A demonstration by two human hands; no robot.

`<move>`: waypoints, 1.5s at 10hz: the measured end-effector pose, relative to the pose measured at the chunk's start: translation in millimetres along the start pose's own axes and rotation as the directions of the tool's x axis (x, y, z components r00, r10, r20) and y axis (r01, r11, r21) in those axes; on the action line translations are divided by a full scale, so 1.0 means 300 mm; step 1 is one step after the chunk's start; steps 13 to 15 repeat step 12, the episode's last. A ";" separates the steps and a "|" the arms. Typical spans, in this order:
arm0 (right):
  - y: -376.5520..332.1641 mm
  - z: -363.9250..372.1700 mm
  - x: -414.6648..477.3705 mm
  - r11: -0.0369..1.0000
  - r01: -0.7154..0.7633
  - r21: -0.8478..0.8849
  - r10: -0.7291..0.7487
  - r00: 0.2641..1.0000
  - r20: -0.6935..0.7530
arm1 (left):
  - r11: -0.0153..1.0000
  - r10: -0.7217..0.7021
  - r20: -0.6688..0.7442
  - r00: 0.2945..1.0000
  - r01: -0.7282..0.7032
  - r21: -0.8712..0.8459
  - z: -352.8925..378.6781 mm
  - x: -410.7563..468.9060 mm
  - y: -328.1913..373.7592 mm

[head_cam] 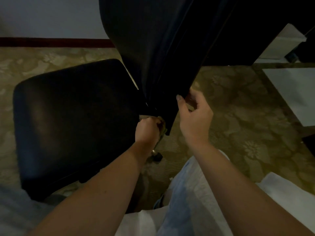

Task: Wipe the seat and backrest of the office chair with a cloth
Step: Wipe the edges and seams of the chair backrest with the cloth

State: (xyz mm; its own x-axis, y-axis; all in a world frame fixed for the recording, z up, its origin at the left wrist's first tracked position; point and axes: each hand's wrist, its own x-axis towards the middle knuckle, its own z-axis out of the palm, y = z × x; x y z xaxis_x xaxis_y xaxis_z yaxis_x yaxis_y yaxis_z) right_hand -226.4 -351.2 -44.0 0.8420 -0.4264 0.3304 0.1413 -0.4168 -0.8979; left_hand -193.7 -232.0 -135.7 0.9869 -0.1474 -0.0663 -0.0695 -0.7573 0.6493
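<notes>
Seen from above in dim light. Holds a bunched, pale greenish cloth (162, 128) in the left grip (147, 129), fingers curled tight round it, at the very foot of the black backrest (162, 48) of the office chair (105, 99), just where it meets the rear edge of the seat (73, 125). Pinches the backrest's lower side edge with the right grip (196, 116), thumb on the near face and fingertips tucked behind, just beside and above the left. Cannot tell how much of the cloth touches the upholstery, with most of it hidden by the knuckles. Below the left wrist, a black castor (158, 156) on patterned gold-green carpet (238, 108). Beyond the seat, a dark red skirting board (51, 42) under a pale wall (51, 16). At bottom, pale jeans (184, 193).
</notes>
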 end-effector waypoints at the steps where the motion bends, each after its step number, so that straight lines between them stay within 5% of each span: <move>1: 0.045 -0.013 -0.016 0.972 -0.006 -0.235 0.026 0.996 0.085 | 0.996 0.040 0.076 0.996 -0.046 0.082 -0.076 -0.013 -0.043; 2: 0.089 0.009 -0.084 0.842 -0.042 -0.538 0.176 0.963 0.201 | 0.958 0.064 0.155 0.986 -0.104 0.268 -0.180 -0.046 -0.125; 3: 0.075 0.085 -0.171 0.797 -0.003 -0.604 0.216 0.935 0.281 | 0.921 0.062 0.183 0.981 -0.127 0.369 -0.278 -0.077 -0.212; 7: -0.106 0.478 -0.139 0.615 0.331 -0.716 0.281 0.756 0.591 | 0.908 -0.110 0.200 0.974 0.017 0.419 -0.540 0.001 -0.472; 11: -0.272 0.782 0.293 0.382 0.590 -0.712 0.536 0.486 0.690 | 0.881 -0.138 0.403 0.905 -0.074 0.467 -0.772 0.310 -0.307; 12: -0.472 0.789 0.450 0.412 0.569 -0.711 0.533 0.482 0.695 | 0.901 -0.191 0.378 0.906 0.009 0.433 -0.964 0.378 -0.217; 15: -0.472 0.789 0.450 0.412 0.569 -0.711 0.533 0.482 0.695 | 0.901 -0.191 0.378 0.906 0.009 0.433 -0.964 0.378 -0.217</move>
